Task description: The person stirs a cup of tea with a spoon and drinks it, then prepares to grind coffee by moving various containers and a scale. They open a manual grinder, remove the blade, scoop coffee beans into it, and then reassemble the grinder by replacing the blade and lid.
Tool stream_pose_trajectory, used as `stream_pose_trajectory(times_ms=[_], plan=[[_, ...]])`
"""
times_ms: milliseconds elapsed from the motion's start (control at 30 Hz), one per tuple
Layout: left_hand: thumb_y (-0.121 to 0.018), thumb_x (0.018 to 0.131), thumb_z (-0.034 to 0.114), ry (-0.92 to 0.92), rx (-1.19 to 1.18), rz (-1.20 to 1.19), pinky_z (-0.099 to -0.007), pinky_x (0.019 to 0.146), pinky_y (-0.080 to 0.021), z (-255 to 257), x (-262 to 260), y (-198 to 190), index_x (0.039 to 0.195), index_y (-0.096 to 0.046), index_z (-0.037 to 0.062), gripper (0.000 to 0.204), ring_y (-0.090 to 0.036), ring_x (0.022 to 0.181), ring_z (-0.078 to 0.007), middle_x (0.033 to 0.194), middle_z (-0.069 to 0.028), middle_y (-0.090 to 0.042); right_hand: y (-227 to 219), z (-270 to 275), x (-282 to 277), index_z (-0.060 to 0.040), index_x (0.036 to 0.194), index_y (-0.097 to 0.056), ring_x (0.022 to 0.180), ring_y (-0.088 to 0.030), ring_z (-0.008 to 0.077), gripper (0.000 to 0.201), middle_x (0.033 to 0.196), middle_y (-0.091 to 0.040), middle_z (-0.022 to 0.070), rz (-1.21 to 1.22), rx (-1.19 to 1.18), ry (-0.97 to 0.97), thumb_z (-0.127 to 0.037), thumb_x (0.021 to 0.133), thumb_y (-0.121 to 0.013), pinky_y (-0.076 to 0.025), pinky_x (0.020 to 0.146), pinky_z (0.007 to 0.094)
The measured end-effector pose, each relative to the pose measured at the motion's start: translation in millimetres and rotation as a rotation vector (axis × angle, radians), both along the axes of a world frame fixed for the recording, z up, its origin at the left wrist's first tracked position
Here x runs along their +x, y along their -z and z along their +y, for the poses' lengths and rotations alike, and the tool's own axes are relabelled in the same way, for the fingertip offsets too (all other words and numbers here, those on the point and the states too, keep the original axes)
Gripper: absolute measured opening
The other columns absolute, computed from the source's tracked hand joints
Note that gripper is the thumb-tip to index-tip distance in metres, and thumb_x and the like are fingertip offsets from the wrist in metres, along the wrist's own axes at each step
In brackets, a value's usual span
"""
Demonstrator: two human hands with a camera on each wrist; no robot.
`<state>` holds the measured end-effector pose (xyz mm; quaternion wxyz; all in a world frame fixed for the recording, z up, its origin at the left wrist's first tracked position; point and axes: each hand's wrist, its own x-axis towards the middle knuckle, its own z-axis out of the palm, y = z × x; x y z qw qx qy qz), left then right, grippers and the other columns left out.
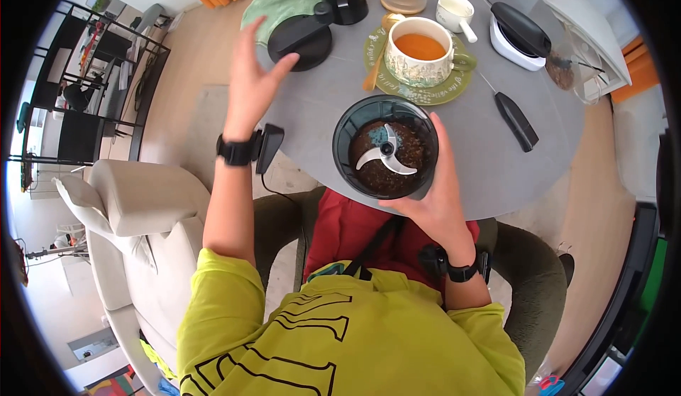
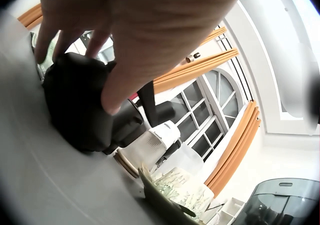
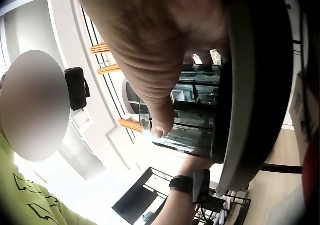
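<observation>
Grey worktop [image 1: 489, 165] is bearing a round black lid [image 1: 306, 47] just right of your spread, empty left fingers [image 1: 245, 45]; right fingers [image 1: 443, 151] are clasping a smoky transparent bowl [image 1: 343, 132].

A black lid [image 1: 306, 43] blocks the thumb side of the left hand [image 1: 250, 91]. Room lies between thumb and bowl [image 1: 345, 140].

— Bowl [image 1: 342, 147] as our clock's centre, twelve furthest from us: what's inside?
— We see the blade [image 1: 387, 149], grounds [image 1: 385, 182] around it, and the right hand [image 1: 440, 201] outside at four.
— Beyond that?
— We have a cup [image 1: 413, 74] on a saucer [image 1: 430, 98] between twelve and one, a spoon [image 1: 372, 78] on the saucer at the cup's nine, and a knife [image 1: 516, 121] between two and three.
— Leftward?
— A lid [image 1: 298, 55] between ten and eleven, a cloth [image 1: 280, 9] behind it; the left hand [image 1: 252, 87] at ten.
</observation>
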<state>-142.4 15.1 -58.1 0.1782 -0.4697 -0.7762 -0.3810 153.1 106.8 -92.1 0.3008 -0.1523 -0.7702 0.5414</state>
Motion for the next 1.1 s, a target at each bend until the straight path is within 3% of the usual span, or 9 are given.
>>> stream_pose_trajectory(times_ms=[67,167,200,267,367,500,733,900,1100], plan=[[-0.076,0.078,0.012,0.081,0.1,-0.033,-0.036,0.094,-0.045,-6,38,-43,0.113,-0.062,0.0026,0.039,-0.06,0.108,-0.0277,0.122,-0.0123,-0.06,1,1,1,-0.0009,0.148,-0.02,0.135,-0.038,0.0339,0.113,0.149,-0.033,0.0184,0.01,0.024,0.011,-0.024,0.062,-0.089,-0.033,0.11,0.0431],[-0.075,0.072,0.007,0.39,-0.154,-0.079,-0.0449,0.105,-0.036,-20,93,-78,0.093,-0.068,0.0035,0.022,-0.06,0.111,-0.0252,0.101,-0.0083,-0.067,3,1,0,-0.0009,0.148,-0.021,0.135,-0.039,0.0347,0.113,0.148,-0.034,0.0188,0.021,0.04,0.0,-0.024,0.061,-0.089,-0.033,0.11,0.0431],[-0.075,0.071,0.009,0.467,-0.352,0.156,-0.0474,0.108,-0.034,-19,107,-87,0.092,-0.069,0.0061,0.021,-0.061,0.107,-0.026,0.096,-0.006,-0.066,2,1,-1,-0.0008,0.148,-0.021,0.134,-0.039,0.0351,0.112,0.148,-0.034,0.0189,0.043,0.024,-0.003,-0.024,0.061,-0.089,-0.034,0.11,0.0431],[-0.076,0.07,0.013,0.564,-0.448,0.146,-0.0544,0.11,-0.029,-13,124,-84,0.099,-0.071,0.0112,0.029,-0.057,0.113,-0.0264,0.092,-0.003,-0.064,2,1,-2,-0.0007,0.148,-0.022,0.134,-0.039,0.0356,0.112,0.147,-0.034,0.019,0.071,0.006,-0.01,-0.023,0.061,-0.089,-0.034,0.11,0.0431],[-0.075,0.07,0.011,0.56,-0.533,0.192,-0.0569,0.111,-0.024,-3,134,-73,0.1,-0.072,0.0126,0.03,-0.054,0.118,-0.0265,0.092,-0.0018,-0.064,0,2,0,-0.001,0.147,-0.022,0.133,-0.04,0.0362,0.112,0.147,-0.035,0.0196,0.045,-0.015,-0.014,-0.023,0.06,-0.089,-0.035,0.108,0.0432],[-0.074,0.071,0.01,0.586,-0.583,0.221,-0.0595,0.112,-0.02,4,136,-69,0.093,-0.072,0.0117,0.023,-0.053,0.12,-0.0264,0.091,-0.0012,-0.064,0,1,1,-0.0015,0.147,-0.022,0.132,-0.04,0.0374,0.111,0.146,-0.035,0.0199,0.024,0.04,0.008,-0.023,0.061,-0.088,-0.036,0.107,0.0437],[-0.075,0.072,0.012,0.554,-0.536,0.245,-0.0576,0.112,-0.02,6,136,-83,0.087,-0.071,0.01,0.016,-0.056,0.117,-0.0266,0.087,0.0,-0.066,1,4,2,-0.0013,0.148,-0.021,0.133,-0.039,0.0376,0.111,0.148,-0.034,0.0191,0.045,0.09,0.005,-0.022,0.062,-0.088,-0.035,0.108,0.0435],[-0.075,0.075,0.01,0.293,-0.322,0.319,-0.0501,0.111,-0.026,-9,123,-110,0.087,-0.071,0.0074,0.013,-0.061,0.112,-0.0263,0.088,-0.0046,-0.07,0,3,1,-0.0012,0.148,-0.021,0.133,-0.038,0.0377,0.111,0.148,-0.035,0.0191,0.045,0.081,0.007,-0.021,0.061,-0.088,-0.034,0.11,0.0435],[-0.074,0.079,0.014,0.075,-0.186,0.346,-0.05,0.108,-0.029,-31,86,-107,0.088,-0.071,0.0092,0.01,-0.063,0.107,-0.0253,0.084,-0.0028,-0.068,1,2,-1,-0.001,0.147,-0.022,0.133,-0.039,0.0368,0.111,0.147,-0.035,0.019,0.059,0.044,-0.001,-0.021,0.06,-0.089,-0.033,0.11,0.0435]])
